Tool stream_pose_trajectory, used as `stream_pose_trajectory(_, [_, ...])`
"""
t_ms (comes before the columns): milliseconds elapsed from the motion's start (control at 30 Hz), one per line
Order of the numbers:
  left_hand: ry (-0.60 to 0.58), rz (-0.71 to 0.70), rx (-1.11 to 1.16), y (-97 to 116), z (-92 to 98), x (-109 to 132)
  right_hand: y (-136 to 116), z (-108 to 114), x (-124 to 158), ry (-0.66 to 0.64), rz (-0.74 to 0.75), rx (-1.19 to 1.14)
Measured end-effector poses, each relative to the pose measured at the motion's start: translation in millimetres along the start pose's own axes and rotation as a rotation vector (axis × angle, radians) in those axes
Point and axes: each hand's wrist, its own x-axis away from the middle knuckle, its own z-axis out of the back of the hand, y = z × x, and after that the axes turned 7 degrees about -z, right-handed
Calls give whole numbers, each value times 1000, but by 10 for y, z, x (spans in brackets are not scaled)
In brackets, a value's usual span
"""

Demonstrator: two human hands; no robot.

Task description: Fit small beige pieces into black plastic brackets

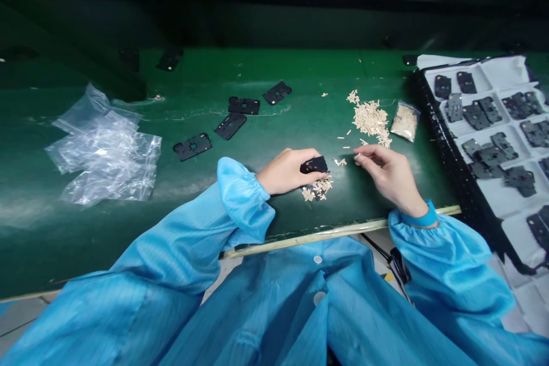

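My left hand (288, 171) grips a small black plate (314, 165) with its fingers over one edge. Beige adhesive strips (317, 189) lie in a small scatter just below that hand. My right hand (386, 176) hovers close by with thumb and forefinger pinched together, and I cannot tell whether a tiny piece sits between them. A larger heap of beige strips (371, 121) lies beyond it on the green bench mat (274, 77). Several loose black plates, such as one (193, 146), lie to the left.
A crumpled clear plastic bag (103, 148) lies at the left of the mat. A small bag of beige strips (405, 120) sits near the heap. On the right, a black-rimmed partitioned tray (458, 143) holds black plates. The mat's pale front edge (338, 233) runs before my blue sleeves.
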Motion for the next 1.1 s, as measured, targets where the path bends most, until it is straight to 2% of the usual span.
stream_pose_trajectory(200, [26, 48, 38, 23, 45, -2, 58, -167, 136, 8, 301, 253])
stream_pose_trajectory(333, [96, 65, 87, -3, 34, -1, -27, -267, 317, -111, 427, 250])
stream_pose_trajectory(400, [104, 61, 90, -15, 26, 0, -79, -289, 366, -119, 403, 190])
stream_pose_trajectory(467, [95, 61, 70, -25, 19, 1, -102, -301, 355, -55, 357, 173])
stream_pose_trajectory(633, [102, 43, -2, -51, 0, -2, -18, -260, 22, -24, 363, 281])
stream_pose_trajectory(733, [160, 83, 112, -68, -4, -3, 36, -133, -259, 160, 287, 346])
stream_pose_trajectory(800, [213, 125, 262, -72, -2, -9, 37, -39, -372, 287, 255, 304])
stream_pose_trajectory(833, [243, 138, 332, -71, 0, -16, 26, -7, -395, 302, 244, 249])
stream_pose_trajectory(900, [306, 151, 420, -59, 6, -36, -18, 3, -397, 257, 212, 100])
stream_pose_trajectory(1000, [425, 179, 475, -38, 20, -74, -127, -127, -414, 110, 187, -61])
stream_pose_trajectory(1100, [558, 193, 504, -49, 54, -109, -278, -345, -572, 10, 309, -47])
